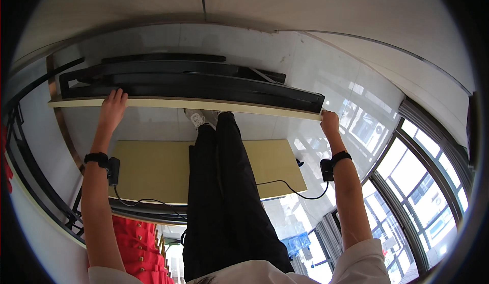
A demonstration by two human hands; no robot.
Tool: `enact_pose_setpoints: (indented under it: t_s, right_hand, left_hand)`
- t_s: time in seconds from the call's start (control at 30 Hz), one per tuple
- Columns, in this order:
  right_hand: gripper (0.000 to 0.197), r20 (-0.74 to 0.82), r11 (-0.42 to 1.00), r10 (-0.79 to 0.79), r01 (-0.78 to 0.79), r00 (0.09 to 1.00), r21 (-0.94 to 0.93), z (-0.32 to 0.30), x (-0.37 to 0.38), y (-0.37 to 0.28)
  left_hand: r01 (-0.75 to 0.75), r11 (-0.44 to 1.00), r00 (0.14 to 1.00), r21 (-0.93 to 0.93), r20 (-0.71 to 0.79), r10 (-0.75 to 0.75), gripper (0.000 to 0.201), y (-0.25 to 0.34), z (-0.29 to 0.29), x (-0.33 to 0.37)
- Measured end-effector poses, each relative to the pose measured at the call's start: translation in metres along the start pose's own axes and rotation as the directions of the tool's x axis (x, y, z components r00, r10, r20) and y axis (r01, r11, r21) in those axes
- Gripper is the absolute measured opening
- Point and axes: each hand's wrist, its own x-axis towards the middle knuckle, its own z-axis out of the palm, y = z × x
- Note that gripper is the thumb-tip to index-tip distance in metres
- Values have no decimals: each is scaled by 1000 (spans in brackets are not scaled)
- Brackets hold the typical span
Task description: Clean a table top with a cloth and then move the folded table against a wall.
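A long table, tipped on its side, stretches across in front of my legs, its pale yellow edge [204, 104] toward me. On its far side shows a black metal frame [188, 84], looking like folded legs. My left hand [113, 108] grips the edge near its left end, fingers over the top and on the black frame. At the right end, my right hand [330, 122] is closed around the corner of the same table. The thumb of my left hand is hidden. Each wrist wears a black strap with a small box [113, 171] and a cable.
Behind my legs is another pale yellow tabletop [153, 166]. Black metal frames [30, 156] stand along the left side. Red cloth-covered seating [135, 248] is at lower left, and blue plastic [298, 243] lies at lower right. Large windows [407, 172] line the right; pale panels [127, 3] rise ahead.
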Motion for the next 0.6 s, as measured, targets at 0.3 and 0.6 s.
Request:
enact_pose_setpoints:
  t_s: [0.3,0.6]
  right_hand:
    - [15,41,1000,23,-24,999,13,1,-11,-8]
    - [13,-15,996,86,-85,996,38,13,-3,-5]
  left_hand:
    - [-18,999,996,-36,-90,14,41,-5,-7,5]
    - [133,988,986,-79,-92,-140,39,-1,-3,7]
